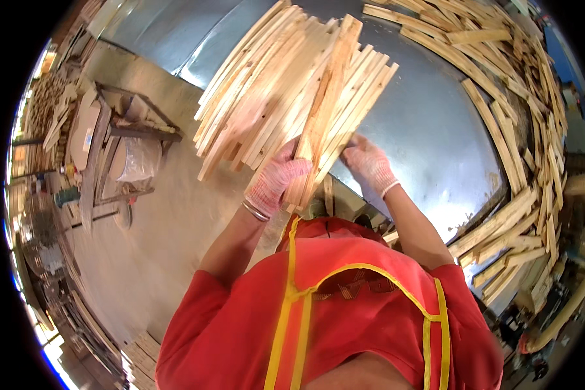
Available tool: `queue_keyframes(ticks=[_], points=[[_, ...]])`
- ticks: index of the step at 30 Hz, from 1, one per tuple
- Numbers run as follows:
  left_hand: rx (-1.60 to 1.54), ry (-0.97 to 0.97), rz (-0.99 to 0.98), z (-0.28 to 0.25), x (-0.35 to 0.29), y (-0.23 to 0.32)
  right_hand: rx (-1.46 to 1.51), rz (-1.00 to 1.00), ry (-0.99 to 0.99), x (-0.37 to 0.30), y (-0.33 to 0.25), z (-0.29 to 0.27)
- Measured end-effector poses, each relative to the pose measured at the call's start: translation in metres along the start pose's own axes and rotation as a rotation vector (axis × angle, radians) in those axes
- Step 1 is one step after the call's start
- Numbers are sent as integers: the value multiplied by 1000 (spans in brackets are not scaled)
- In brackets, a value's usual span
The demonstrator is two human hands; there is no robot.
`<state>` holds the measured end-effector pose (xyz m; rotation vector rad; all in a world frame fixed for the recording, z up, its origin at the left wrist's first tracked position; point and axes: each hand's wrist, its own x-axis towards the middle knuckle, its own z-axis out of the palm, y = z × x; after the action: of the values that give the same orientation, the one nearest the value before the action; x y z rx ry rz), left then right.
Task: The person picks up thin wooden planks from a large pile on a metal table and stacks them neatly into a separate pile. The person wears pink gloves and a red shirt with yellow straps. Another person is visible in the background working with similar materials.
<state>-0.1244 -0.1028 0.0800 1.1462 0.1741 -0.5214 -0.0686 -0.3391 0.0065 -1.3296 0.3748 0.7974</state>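
My left hand (276,179), in a whitish-red knit glove, is closed on the near end of a wooden board (328,88), its thumb lying across the top. This board lies at a slant over a broad row of pale wooden strips (260,91), side by side on the metal table, their near ends jutting past its edge. My right hand (370,168), gloved likewise, is just right of the row's near end, over the table edge. Its fingers are slightly bent and apart, with nothing seen in them; whether they touch the outermost strip, I cannot tell.
The grey metal table (429,130) reaches away and to the right. Loose wooden strips (500,71) are heaped along its far right side, more (507,234) at the near right. At left stands a wooden frame stand (136,120) with a plastic bag (140,159) on the concrete floor (143,260).
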Motion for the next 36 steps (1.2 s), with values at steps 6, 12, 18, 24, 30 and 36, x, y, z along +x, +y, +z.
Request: queue_keyframes(ticks=[6, 12, 18, 24, 30, 36], points=[[272, -190, -17, 57, 34, -15, 352, -40, -516, -89, 31, 11], [180, -257, -23, 101, 73, -69, 196, -804, 390, -105, -160, -221], [476, -490, -212, 137, 93, -105, -480, -307, 1559, -198, -102, -428], [676, -494, -221, 192, 122, -160, -957, -96, 1677, -209, 87, -423], [1066, -610, -52, 322, 147, -146, -302, -482, 1292, -163, 47, -309], [492, -144, -194, 287, 199, -193, -684, -347, 1339, -200, 12, -363]])
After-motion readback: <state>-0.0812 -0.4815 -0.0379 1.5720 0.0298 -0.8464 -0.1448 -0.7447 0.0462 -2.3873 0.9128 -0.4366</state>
